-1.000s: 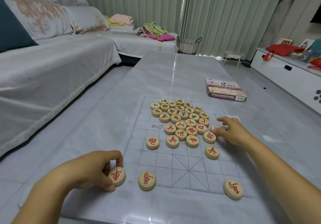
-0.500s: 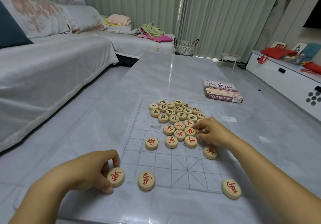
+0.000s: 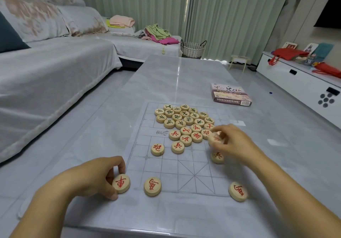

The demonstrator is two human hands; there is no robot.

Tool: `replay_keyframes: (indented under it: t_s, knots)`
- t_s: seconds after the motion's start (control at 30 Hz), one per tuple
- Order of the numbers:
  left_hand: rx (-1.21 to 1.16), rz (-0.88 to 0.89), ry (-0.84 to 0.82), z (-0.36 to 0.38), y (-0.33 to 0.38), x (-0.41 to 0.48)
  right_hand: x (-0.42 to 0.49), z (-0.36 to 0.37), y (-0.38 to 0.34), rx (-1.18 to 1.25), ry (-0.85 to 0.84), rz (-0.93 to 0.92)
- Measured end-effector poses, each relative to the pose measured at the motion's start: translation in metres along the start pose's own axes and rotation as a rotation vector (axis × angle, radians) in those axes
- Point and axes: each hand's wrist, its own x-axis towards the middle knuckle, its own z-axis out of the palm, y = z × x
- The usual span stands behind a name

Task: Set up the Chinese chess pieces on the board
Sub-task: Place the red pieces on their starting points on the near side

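A thin printed chess board (image 3: 186,171) lies on the grey table. A cluster of round wooden pieces (image 3: 184,121), green-lettered at the back and red-lettered in front, sits on its far half. My left hand (image 3: 92,177) pinches a red chariot piece (image 3: 121,183) at the board's near left corner. A red horse piece (image 3: 152,186) lies just right of it, and another red piece (image 3: 238,191) lies at the near right. My right hand (image 3: 230,142) pinches a blurred red piece (image 3: 215,138) at the cluster's right edge, above a red soldier piece (image 3: 217,157).
The chess set's box (image 3: 230,94) lies on the table at the far right. A red cannon piece (image 3: 157,149) and a red soldier (image 3: 177,147) stand loose on the board's left half. A sofa (image 3: 46,82) runs along the left, a white cabinet (image 3: 299,82) along the right.
My right hand moved left from the board's right edge into the cluster and lifted a red piece from it. My left hand has stayed on the chariot piece.
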Motion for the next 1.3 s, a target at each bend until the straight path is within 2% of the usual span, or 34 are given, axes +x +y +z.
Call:
replay_keyframes:
  t_s: [0.1, 0.23, 0.33, 0.4, 0.47, 0.57, 0.7, 1.3]
  knots:
    - [-0.003, 0.002, -0.009, -0.001, 0.0, -0.001, -0.042, -0.035, 0.024, 0.02, 0.07, 0.151]
    - [0.008, 0.0, -0.011, 0.001, 0.0, -0.003, -0.1, -0.035, 0.044, -0.203, -0.092, 0.349]
    - [-0.009, 0.003, 0.024, 0.004, -0.003, -0.003, -0.121, -0.023, 0.054, -0.158, -0.145, 0.342]
    - [-0.099, 0.02, 0.056, 0.007, -0.009, -0.005, -0.126, -0.029, 0.058, -0.027, -0.181, 0.323]
    - [-0.205, 0.062, 0.093, 0.011, -0.013, -0.009, -0.129, -0.032, 0.063, 0.0, -0.235, 0.258]
    - [-0.28, 0.114, 0.154, 0.015, -0.016, -0.011, -0.129, -0.027, 0.065, -0.008, -0.198, 0.215]
    - [-0.301, 0.104, 0.182, 0.016, -0.016, -0.009, -0.127, -0.026, 0.069, -0.017, -0.148, 0.258]
    - [-0.242, 0.061, 0.16, 0.013, -0.005, -0.017, -0.126, -0.024, 0.079, 0.036, -0.142, 0.253]
